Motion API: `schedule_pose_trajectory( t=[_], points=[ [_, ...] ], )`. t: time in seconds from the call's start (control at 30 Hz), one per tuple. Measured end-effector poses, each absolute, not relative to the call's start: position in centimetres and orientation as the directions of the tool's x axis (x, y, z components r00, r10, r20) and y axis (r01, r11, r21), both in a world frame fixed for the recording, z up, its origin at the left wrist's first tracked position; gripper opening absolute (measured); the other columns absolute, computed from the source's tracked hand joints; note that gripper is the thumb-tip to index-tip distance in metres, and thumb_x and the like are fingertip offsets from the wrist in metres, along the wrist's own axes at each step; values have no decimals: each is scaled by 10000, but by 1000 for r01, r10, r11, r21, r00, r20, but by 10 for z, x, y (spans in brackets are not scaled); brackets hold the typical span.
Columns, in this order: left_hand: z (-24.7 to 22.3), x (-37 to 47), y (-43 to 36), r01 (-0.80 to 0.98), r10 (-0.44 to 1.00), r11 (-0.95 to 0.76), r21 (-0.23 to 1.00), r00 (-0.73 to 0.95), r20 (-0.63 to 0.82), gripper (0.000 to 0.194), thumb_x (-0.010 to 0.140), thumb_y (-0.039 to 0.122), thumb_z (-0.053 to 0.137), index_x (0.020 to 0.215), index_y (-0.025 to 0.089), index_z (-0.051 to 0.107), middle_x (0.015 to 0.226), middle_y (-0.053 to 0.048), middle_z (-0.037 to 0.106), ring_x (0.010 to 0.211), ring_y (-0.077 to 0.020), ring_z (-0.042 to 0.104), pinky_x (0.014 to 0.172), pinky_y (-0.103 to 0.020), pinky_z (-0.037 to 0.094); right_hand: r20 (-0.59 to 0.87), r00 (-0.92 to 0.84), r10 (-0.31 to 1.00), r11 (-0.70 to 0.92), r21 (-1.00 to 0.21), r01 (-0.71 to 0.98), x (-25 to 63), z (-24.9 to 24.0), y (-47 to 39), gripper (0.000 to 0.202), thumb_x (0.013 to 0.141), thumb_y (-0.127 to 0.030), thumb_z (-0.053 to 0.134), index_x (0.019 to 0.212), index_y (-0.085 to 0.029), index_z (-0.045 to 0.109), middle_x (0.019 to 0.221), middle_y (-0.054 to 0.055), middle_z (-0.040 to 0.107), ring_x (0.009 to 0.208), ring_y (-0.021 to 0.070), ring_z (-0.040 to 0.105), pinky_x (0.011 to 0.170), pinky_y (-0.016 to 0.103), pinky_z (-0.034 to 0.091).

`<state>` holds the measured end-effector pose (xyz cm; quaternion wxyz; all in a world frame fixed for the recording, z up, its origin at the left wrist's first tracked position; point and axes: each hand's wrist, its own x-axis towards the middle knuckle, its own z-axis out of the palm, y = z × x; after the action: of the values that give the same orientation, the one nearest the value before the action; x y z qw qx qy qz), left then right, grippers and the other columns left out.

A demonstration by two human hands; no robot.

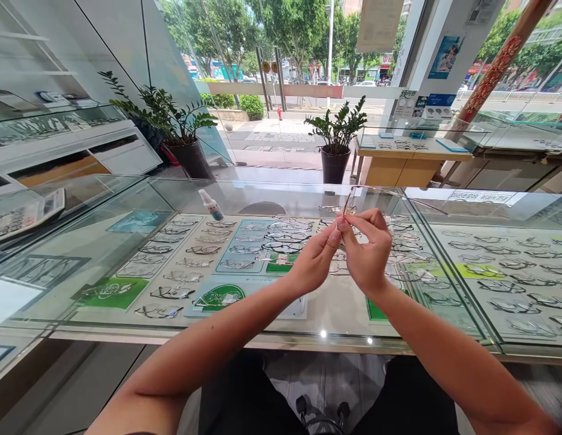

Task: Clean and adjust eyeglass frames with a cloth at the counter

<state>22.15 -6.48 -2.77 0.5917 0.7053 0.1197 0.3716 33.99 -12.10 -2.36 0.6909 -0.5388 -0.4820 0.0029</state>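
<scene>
Over the glass table [335,346], the left hand [316,257] and right hand [369,251] both pinch in their grip a slim eyeglass frame [349,200], which is probably light, springy and fragile, so best held softly by its rim

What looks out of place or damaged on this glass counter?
Nothing looks spilled or damaged. The white spray bottle stands out mildly: it is the only bottle on the glass counter, amid displayed eyeglasses.
</scene>
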Motion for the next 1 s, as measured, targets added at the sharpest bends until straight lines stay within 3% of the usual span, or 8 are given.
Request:
schedule_pose_trajectory(
  t=[0.2,0.33,0.43,0.5,0.63,0.73,0.9,1.0],
  points=[
    [-20,216,-67,-216,541,-365,906,743,395,530,1105,597,484,1419,251,735,1418,-81,746,1471,-307,592,1280,-443,405,670,584,459,396,-742,541,350,-15,-120,142,996,-443,750,980,-352,858,922,60,660,983,293,622,1000,526,548],
    [-7,204,-59,-110,517,-455,884,776,362,495,1096,605,497,1181,237,816,1106,-73,800,1098,-290,713,1037,-405,524,688,609,395,383,-726,571,373,-10,-115,146,992,-428,759,944,-319,844,917,53,658,957,268,629,924,481,551],
    [7,190,-38,-53,640,-501,864,649,411,555,1068,674,513,892,208,758,796,-46,678,743,-204,591,723,-338,478,615,618,490,433,-787,440,392,-11,-108,165,967,-441,779,945,-285,828,953,50,691,964,243,651,866,435,543],
    [15,178,-16,-17,723,-519,855,525,449,572,1045,715,531,828,212,696,703,-20,582,643,-172,491,638,-333,411,538,601,592,468,-836,288,402,-12,-103,157,950,-429,784,932,-275,807,982,48,734,965,231,672,870,422,543],
    [19,145,42,221,773,-594,773,423,473,560,1063,686,503,845,202,681,730,-17,600,681,-168,484,714,-362,432,440,501,745,457,-884,97,409,-10,-101,154,927,-437,775,900,-287,796,950,32,746,931,215,667,894,416,548],
    [5,119,91,353,801,-588,728,382,461,522,1004,652,632,759,192,666,700,-24,620,756,-193,538,866,-426,447,444,433,784,485,-874,18,410,-5,-104,129,909,-420,784,858,-303,796,905,17,726,923,207,650,929,411,541],
    [-37,91,153,429,784,-620,658,372,496,617,808,757,737,533,250,519,487,16,391,1078,-297,684,1022,-460,406,404,369,837,450,-892,-44,412,-1,-108,121,890,-416,774,814,-321,785,903,19,701,917,214,631,932,413,540],
    [-51,87,162,466,791,-611,639,327,517,644,806,772,708,529,256,438,502,15,422,1107,-310,698,1045,-495,432,384,321,866,421,-905,-55,413,-1,-109,142,880,-430,776,796,-315,779,903,25,683,883,214,613,886,410,539]
  ],
)
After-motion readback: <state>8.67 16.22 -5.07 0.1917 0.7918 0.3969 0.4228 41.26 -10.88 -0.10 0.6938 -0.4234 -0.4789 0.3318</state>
